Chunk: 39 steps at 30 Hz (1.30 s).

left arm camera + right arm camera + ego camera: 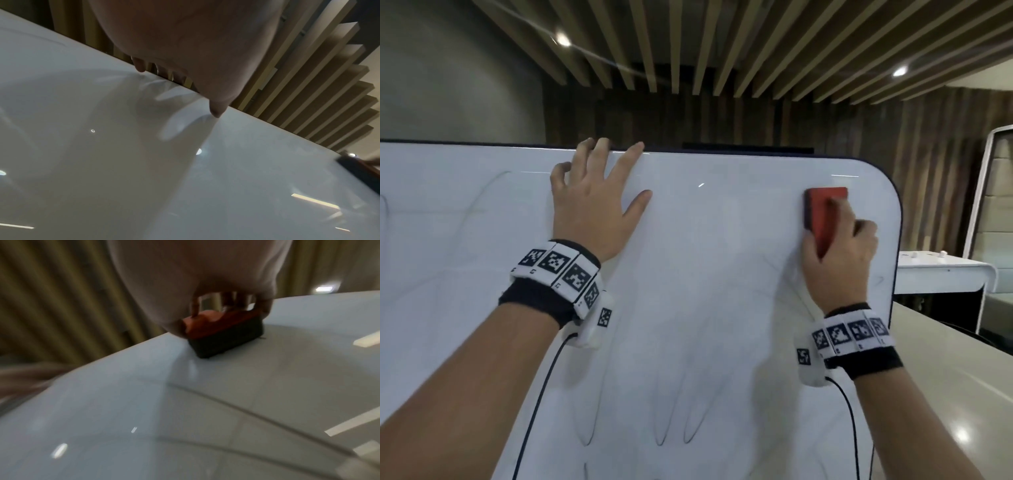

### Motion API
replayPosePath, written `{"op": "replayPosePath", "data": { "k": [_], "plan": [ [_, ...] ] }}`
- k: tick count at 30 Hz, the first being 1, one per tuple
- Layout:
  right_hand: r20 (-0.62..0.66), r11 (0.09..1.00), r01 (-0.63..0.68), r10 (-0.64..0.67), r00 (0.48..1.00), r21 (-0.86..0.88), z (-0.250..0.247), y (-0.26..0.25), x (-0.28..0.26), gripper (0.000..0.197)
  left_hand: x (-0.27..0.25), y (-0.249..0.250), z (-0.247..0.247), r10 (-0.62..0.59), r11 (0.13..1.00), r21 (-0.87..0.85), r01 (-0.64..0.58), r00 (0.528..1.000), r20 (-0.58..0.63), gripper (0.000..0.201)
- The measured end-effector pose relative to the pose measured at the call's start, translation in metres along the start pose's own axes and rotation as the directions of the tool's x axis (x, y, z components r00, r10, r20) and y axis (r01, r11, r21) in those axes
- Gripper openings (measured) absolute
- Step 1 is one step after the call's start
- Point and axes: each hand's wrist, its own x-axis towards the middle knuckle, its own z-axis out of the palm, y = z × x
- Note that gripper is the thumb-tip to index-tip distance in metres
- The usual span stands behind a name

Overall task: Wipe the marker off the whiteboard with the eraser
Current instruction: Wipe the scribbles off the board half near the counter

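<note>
Right hand (837,253) grips the eraser (825,214) up at the whiteboard's (705,274) two o'clock corner, long axis near vertical, faint marker loops (671,428) waiting toward seven o'clock, left hand (595,205) splayed flat at twelve.

Your head camera looks forward over both forearms at the glossy white round-cornered whiteboard (705,274). Each wrist camera skims close along its surface from under the palm, facing twelve o'clock. All three share the board's top edge; the red-backed, dark-felt eraser block (224,335) shows in each.
</note>
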Motion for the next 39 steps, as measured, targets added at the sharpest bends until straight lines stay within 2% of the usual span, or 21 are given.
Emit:
{"op": "replayPosePath", "data": {
  "k": [2,4,5,7,9,11,12,14,16,17,18,20,22,24,25,27,30,33,35,37,39],
  "plan": [
    [-0.07,0.958,-0.285,0.286,0.956,0.036,-0.004,0.009,0.004,0.069,0.0,0.003,0.001,-0.01,1.0,-0.001,0.01,1.0,0.001,0.059],
    [-0.082,0.941,-0.336,0.337,0.938,0.021,0.004,-0.003,0.009,0.069,0.0,0.006,0.003,-0.018,1.0,0.008,0.018,1.0,0.002,0.058],
    [-0.071,0.964,-0.267,0.267,0.961,0.015,0.01,-0.015,0.01,0.068,0.0,0.007,0.003,-0.017,1.0,0.014,0.017,1.0,0.002,0.058],
    [0.003,0.999,0.047,-0.047,0.999,0.002,0.022,-0.043,0.002,0.064,0.0,0.006,0.004,-0.006,1.0,0.022,0.006,1.0,-0.005,0.058],
    [0.155,0.925,0.379,-0.37,0.916,-0.031,0.027,-0.06,-0.016,0.057,0.0,0.004,0.005,0.002,1.0,0.027,-0.002,1.0,-0.01,0.059],
    [0.233,0.868,0.494,-0.471,0.851,-0.047,0.021,-0.05,-0.024,0.054,-0.001,0.002,0.005,0.008,1.0,0.029,-0.008,1.0,-0.012,0.059],
    [0.211,0.891,0.451,-0.431,0.877,-0.055,0.016,-0.039,-0.022,0.056,-0.001,0.002,0.005,0.011,1.0,0.027,-0.011,1.0,-0.016,0.059],
    [0.076,0.983,0.176,-0.172,0.982,-0.049,0.007,-0.014,-0.008,0.065,-0.001,0.003,0.004,0.01,1.0,0.022,-0.01,1.0,-0.025,0.059],
    [-0.009,0.99,-0.142,0.142,0.99,0.006,0.0,-0.003,0.02,0.073,-0.002,0.01,0.005,-0.011,1.0,0.028,0.012,1.0,-0.019,0.059],
    [-0.01,0.975,-0.224,0.224,0.974,0.0,0.0,-0.007,0.034,0.073,-0.001,0.014,0.006,-0.021,0.999,0.04,0.021,1.0,-0.012,0.058],
    [0.004,0.974,-0.223,0.224,0.975,-0.022,0.0,-0.017,0.044,0.071,-0.001,0.017,0.007,-0.033,0.998,0.05,0.033,0.999,-0.009,0.058],
    [0.053,0.999,-0.023,0.025,0.998,-0.049,0.006,-0.042,0.05,0.064,-0.001,0.021,0.008,-0.055,0.997,0.045,0.056,0.998,-0.021,0.058],
    [0.125,0.969,0.241,-0.234,0.964,-0.046,0.012,-0.055,0.042,0.059,-0.002,0.02,0.01,-0.057,0.998,0.027,0.058,0.997,-0.044,0.058],
    [0.153,0.943,0.322,-0.308,0.939,-0.079,0.013,-0.041,0.025,0.057,-0.003,0.015,0.01,-0.043,0.999,0.018,0.044,0.998,-0.055,0.059],
    [0.123,0.959,0.27,-0.258,0.958,-0.09,0.011,-0.024,0.015,0.057,-0.003,0.013,0.009,-0.037,0.999,0.016,0.038,0.998,-0.057,0.059],
    [0.007,0.997,0.028,-0.028,1.0,-0.072,0.001,0.018,-0.01,0.063,-0.003,0.011,0.009,-0.031,0.999,0.019,0.032,0.998,-0.05,0.06],
    [-0.056,0.95,-0.311,0.311,0.949,-0.003,-0.014,0.056,-0.051,0.071,-0.002,0.016,0.009,-0.05,0.999,0.016,0.05,0.998,-0.03,0.06],
    [-0.057,0.923,-0.384,0.384,0.921,0.024,-0.012,0.042,-0.043,0.074,0.0,0.025,0.01,-0.1,0.995,-0.01,0.1,0.995,-0.026,0.066],
    [-0.068,0.96,-0.278,0.277,0.958,-0.01,-0.002,0.02,-0.02,0.07,0.002,0.031,0.011,-0.132,0.99,-0.045,0.131,0.991,-0.018,0.072],
    [-0.018,0.993,-0.062,0.06,0.998,-0.101,0.009,-0.004,-0.002,0.062,0.003,0.034,0.01,-0.159,0.985,-0.063,0.158,0.987,-0.013,0.075],
    [0.058,0.98,0.144,-0.137,0.989,-0.136,0.012,-0.016,0.004,0.056,0.002,0.036,0.01,-0.172,0.983,-0.075,0.17,0.985,-0.016,0.075]
  ]
}}
